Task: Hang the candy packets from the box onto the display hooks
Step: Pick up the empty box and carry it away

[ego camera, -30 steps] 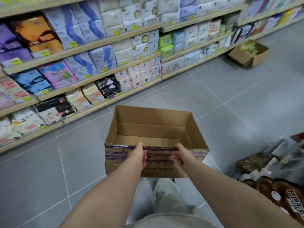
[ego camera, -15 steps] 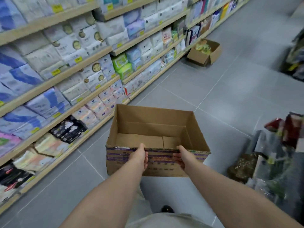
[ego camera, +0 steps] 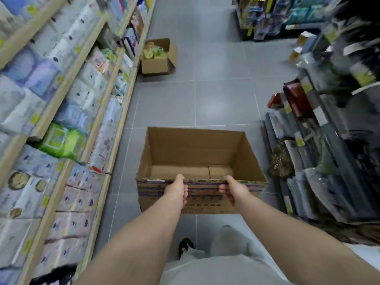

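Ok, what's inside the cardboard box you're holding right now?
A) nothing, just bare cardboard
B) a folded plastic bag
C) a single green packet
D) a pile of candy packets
A: the held box, gripped at its near rim by the left hand and right hand, shows only bare bottom flaps. The yellow-green goods sit in the other box on the floor up the aisle.

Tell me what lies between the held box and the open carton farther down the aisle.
Head view: only bare grey floor tiles between the held box and the open carton.
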